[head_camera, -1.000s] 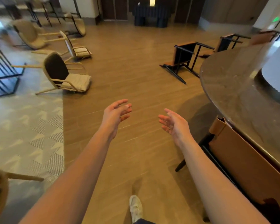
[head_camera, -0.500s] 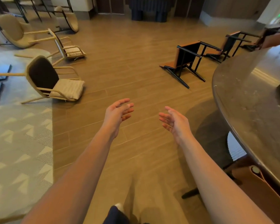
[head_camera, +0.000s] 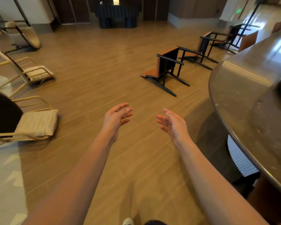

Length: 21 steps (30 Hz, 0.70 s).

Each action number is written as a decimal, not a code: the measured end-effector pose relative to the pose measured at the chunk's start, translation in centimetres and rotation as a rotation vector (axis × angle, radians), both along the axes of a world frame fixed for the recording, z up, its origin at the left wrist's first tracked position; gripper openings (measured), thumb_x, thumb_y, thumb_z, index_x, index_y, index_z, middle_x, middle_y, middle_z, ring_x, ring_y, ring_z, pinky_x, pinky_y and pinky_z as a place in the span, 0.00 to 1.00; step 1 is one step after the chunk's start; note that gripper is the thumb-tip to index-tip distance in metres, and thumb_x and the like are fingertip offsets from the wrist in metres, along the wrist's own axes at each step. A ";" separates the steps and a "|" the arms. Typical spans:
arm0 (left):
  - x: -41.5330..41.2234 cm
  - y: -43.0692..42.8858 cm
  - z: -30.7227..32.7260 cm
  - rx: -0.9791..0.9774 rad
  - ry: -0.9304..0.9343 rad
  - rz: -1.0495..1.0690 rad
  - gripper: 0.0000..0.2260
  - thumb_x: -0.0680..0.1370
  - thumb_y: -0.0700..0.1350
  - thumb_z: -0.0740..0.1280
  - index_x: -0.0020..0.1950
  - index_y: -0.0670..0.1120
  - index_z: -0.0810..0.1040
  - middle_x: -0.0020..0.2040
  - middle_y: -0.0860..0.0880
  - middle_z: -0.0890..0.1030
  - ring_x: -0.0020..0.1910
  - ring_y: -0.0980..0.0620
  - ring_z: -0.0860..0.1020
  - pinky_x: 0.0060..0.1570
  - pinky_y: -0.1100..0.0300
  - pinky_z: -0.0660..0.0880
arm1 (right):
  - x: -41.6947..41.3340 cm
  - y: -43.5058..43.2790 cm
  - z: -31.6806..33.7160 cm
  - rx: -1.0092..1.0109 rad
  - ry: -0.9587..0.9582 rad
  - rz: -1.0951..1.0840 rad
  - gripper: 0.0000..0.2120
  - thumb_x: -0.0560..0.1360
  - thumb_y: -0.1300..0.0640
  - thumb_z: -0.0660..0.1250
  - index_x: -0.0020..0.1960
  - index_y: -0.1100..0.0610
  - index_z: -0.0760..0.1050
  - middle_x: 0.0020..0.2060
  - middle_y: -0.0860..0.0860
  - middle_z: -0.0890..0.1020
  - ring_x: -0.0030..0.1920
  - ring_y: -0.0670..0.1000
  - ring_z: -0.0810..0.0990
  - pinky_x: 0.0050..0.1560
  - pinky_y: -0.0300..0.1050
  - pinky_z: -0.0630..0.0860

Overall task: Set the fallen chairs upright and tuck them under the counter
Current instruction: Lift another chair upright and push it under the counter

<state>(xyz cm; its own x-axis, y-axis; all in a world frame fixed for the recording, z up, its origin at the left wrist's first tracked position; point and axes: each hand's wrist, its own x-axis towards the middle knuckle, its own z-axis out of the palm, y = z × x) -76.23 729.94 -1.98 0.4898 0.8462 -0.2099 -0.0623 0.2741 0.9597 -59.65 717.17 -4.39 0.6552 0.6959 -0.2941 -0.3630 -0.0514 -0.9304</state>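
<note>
While we are holding both arms out over the wooden floor [head_camera: 96,78], our left hand [head_camera: 116,118] and right hand [head_camera: 173,125] are hanging loose, fingers relaxed, gripping nothing. The nearest fallen chair [head_camera: 166,67] is lying tipped ahead, well apart from our hands, near the curved counter [head_camera: 243,95]. A second fallen chair [head_camera: 203,44] is lying beyond it, possibly touching another; blur is hiding that.

A curved counter [head_camera: 243,101] has a glossy, speckled, stone-like top that mirrors light. Beneath the counter is a white ribbed base [head_camera: 238,159]. Left of the counter, the floor [head_camera: 91,88] is wood-grain planks with a soft sheen. Near the counter lies a fallen chair [head_camera: 166,67] with a matt black, metal-looking frame and smooth brown panels. Far left of the counter stand a pale-wood armchair [head_camera: 36,124] with a ribbed cream cloth cushion and a matt patterned rug [head_camera: 5,176].
</note>
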 end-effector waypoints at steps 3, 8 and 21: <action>2.9 4.4 -0.2 -0.008 0.002 -0.031 0.08 0.79 0.40 0.64 0.56 0.48 0.79 0.53 0.46 0.84 0.53 0.48 0.82 0.52 0.54 0.77 | 2.5 3.6 0.4 -0.003 -0.006 -0.029 0.09 0.80 0.53 0.61 0.55 0.46 0.79 0.48 0.50 0.86 0.50 0.48 0.84 0.45 0.44 0.78; 9.3 12.1 -1.2 -0.018 -0.001 -0.075 0.08 0.79 0.40 0.64 0.56 0.48 0.79 0.53 0.47 0.84 0.53 0.49 0.82 0.51 0.55 0.77 | 8.4 10.0 0.0 -0.014 -0.009 -0.095 0.08 0.80 0.53 0.61 0.55 0.47 0.79 0.48 0.50 0.86 0.50 0.49 0.84 0.48 0.45 0.78; 28.8 31.8 -1.7 -0.047 -0.018 -0.062 0.09 0.79 0.38 0.63 0.54 0.49 0.79 0.51 0.48 0.84 0.53 0.49 0.82 0.49 0.56 0.77 | 27.3 29.3 0.1 -0.029 -0.021 -0.115 0.09 0.80 0.52 0.62 0.57 0.48 0.79 0.47 0.50 0.86 0.50 0.49 0.84 0.46 0.43 0.79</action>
<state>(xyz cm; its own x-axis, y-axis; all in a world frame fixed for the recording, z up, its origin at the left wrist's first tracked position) -47.41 761.78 -3.68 0.5451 0.8034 -0.2396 -0.0609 0.3229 0.9445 -32.31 746.46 -4.32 0.7361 0.6075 -0.2985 -0.3487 -0.0377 -0.9365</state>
